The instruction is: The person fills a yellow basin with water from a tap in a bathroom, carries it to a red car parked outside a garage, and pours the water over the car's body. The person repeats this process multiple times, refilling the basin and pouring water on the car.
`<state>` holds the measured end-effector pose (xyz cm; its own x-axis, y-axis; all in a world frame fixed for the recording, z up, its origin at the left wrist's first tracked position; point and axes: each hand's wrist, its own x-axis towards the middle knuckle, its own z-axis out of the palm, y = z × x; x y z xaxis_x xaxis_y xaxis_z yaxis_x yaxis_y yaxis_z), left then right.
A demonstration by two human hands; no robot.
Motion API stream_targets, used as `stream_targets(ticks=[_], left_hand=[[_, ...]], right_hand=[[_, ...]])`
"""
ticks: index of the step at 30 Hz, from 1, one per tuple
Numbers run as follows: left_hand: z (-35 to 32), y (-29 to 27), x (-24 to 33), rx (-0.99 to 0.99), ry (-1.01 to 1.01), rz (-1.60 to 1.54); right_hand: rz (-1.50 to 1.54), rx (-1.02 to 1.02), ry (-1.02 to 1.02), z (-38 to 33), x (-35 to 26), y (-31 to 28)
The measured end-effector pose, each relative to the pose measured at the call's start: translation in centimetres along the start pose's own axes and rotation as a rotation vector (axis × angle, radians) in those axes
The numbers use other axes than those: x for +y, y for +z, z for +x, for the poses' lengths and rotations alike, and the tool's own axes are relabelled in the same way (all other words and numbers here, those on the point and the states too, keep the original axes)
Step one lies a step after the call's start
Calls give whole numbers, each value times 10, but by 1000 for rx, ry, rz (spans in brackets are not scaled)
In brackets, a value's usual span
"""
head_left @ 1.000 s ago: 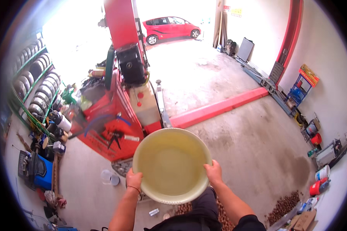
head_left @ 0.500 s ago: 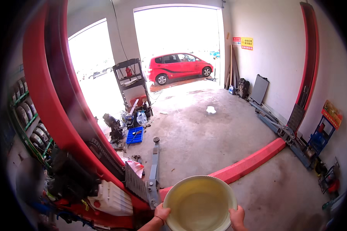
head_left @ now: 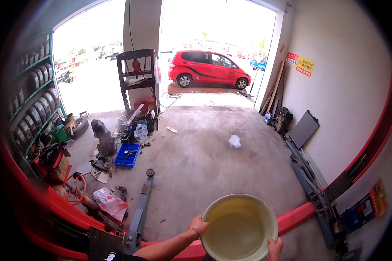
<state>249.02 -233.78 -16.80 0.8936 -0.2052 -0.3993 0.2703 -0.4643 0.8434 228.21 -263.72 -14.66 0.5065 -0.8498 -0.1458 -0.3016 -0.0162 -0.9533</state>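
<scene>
A round, pale yellow-green basin [head_left: 236, 204] is held out in front of me at the lower middle. What looks like clear water covers its bottom. My left hand [head_left: 198, 225] grips the left rim, thumb over the edge, with a dark band at the wrist. On the lower right rim my right hand [head_left: 274, 249] is closed too, partly cut off by the picture's lower edge. Below the basin runs the red floor beam [head_left: 297, 217] of a car lift.
Grey lift arms [head_left: 140, 209] lie at left and right. On the left are a blue parts tray [head_left: 127, 155], a plastic bag [head_left: 111, 203], a black shelf [head_left: 138, 82] and tyre racks [head_left: 41, 104]. White crumpled plastic [head_left: 234, 141] lies mid-floor. Outside the doorway stands a red car [head_left: 209, 69].
My view has moved forward past the left lift post, bringing the car and floor items closer. The basin, still in both hands, sits slightly farther right in the picture.
</scene>
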Motion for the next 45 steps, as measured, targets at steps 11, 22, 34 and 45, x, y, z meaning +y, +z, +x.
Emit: stream_targets(ticks=[11,22,34,45], left_hand=[[260,-16,124,198,0,-86],[587,-87,273,327,65,-132],[882,-179,342,470,-77,-166],[1105,-250,442,630,-187,-278]], right_hand=[[151,-251,93,293,-105,203],[118,-422,67,572,-244,476],[36,-565,35,784,-316,767],[22,-719,22,964,-412,1008]])
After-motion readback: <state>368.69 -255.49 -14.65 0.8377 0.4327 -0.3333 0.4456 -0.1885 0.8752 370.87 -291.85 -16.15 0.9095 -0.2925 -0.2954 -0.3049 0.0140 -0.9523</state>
